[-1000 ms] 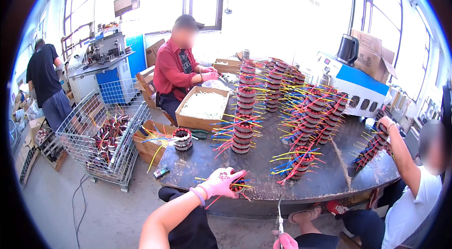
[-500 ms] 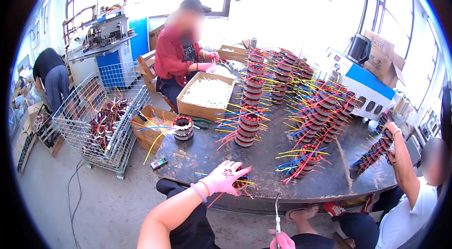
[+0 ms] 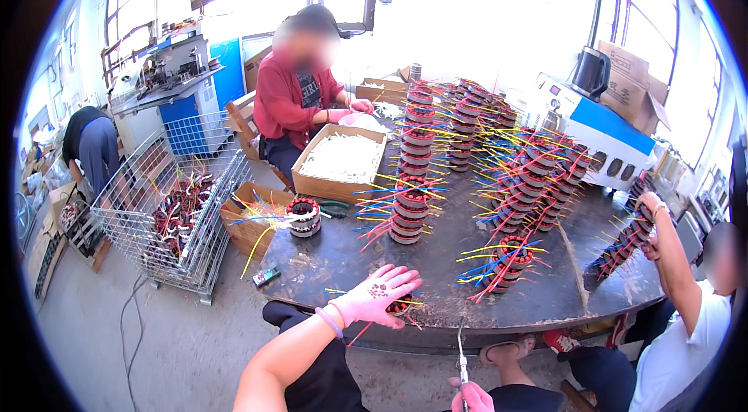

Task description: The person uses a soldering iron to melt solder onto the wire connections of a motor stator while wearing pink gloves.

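Note:
My left hand (image 3: 379, 295), in a pink glove, lies with fingers stretched out over a wound motor stator (image 3: 400, 306) at the table's near edge. The hand hides most of that stator; red and yellow wires stick out around it. At the lower edge my right hand (image 3: 473, 397), also gloved in pink, is closed around a slim torch-like tool (image 3: 463, 365). Its thin, bent metal tip points up toward the table edge, apart from the stator. A short stack of stators (image 3: 510, 260) with blue, yellow and red leads stands to the right of my left hand.
Tall stator stacks (image 3: 411, 209) fill the dark table (image 3: 343, 248). A single stator (image 3: 303, 217) stands at left beside a cardboard box of white pieces (image 3: 341, 155). A wire cage (image 3: 175, 217) is on the floor. Co-workers sit across (image 3: 296, 96) and at right (image 3: 686, 334).
My left hand's fingers have straightened and spread further over the stator. The tool in my right hand has shifted slightly. The co-worker at right has moved their hands slightly on a leaning stator stack.

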The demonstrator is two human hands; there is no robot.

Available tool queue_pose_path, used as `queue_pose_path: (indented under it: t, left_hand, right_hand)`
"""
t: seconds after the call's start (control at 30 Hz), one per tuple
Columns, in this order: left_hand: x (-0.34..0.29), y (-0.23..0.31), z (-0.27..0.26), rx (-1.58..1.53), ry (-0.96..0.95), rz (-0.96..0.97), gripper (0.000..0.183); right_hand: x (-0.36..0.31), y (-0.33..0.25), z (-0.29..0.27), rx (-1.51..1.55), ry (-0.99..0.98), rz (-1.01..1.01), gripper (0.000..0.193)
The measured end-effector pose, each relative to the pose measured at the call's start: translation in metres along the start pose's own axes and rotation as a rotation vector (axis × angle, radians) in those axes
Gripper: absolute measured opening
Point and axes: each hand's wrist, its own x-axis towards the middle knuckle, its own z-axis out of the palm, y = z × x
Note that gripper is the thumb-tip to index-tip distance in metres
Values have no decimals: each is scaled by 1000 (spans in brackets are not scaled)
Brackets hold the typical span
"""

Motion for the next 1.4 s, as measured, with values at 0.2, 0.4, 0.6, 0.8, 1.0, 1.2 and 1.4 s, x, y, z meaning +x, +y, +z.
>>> queue_pose_path:
  t: [0.2,0.4,0.6,0.8,1.0,1.2,1.4]
  left_hand:
    - [-5,0,6,9,-75,48,101]
    - [-2,1,4,21,-66,40,100]
    - [-4,1,7,-28,-36,31,100]
    - [-8,-7,-2,-47,-97,16,104]
    - [-8,-3,-10,-18,-36,-37,106]
    - [7,17,3,26,78,-156,109]
    - [20,32,11,54,57,-222,110]
  right_hand:
    - [-4,-17,10,-49,-13,-3,42]
    - [1,-11,9,-32,-48,-48,45]
    - [1,-15,11,-46,-47,-22,45]
    - [2,-15,11,-39,-28,30,45]
    - [3,-18,18,-47,-42,34,44]
    - [10,-17,3,43,-86,180,39]
    - [14,-24,3,109,-140,176,37]
